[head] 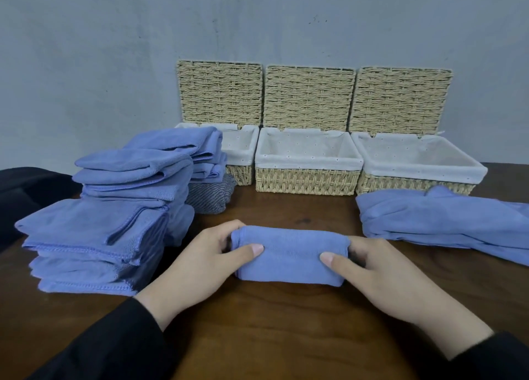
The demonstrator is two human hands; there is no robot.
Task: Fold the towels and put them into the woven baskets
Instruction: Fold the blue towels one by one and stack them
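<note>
A small folded blue towel (289, 255) lies on the dark wooden table in front of me. My left hand (197, 262) grips its left end, thumb on top and fingers tucked behind. My right hand (380, 273) grips its right end the same way. Three woven baskets with white cloth liners and raised lids stand along the wall: the left basket (242, 162), the middle basket (306, 179) and the right basket (415, 176). All three liners show nothing inside, though the left one is partly hidden.
A tall stack of folded blue towels (114, 208) stands at the left, with a grey striped cloth (210, 196) behind it. A loosely folded blue towel (446, 222) lies at the right, before the right basket. Dark fabric (25, 190) lies at the far left edge.
</note>
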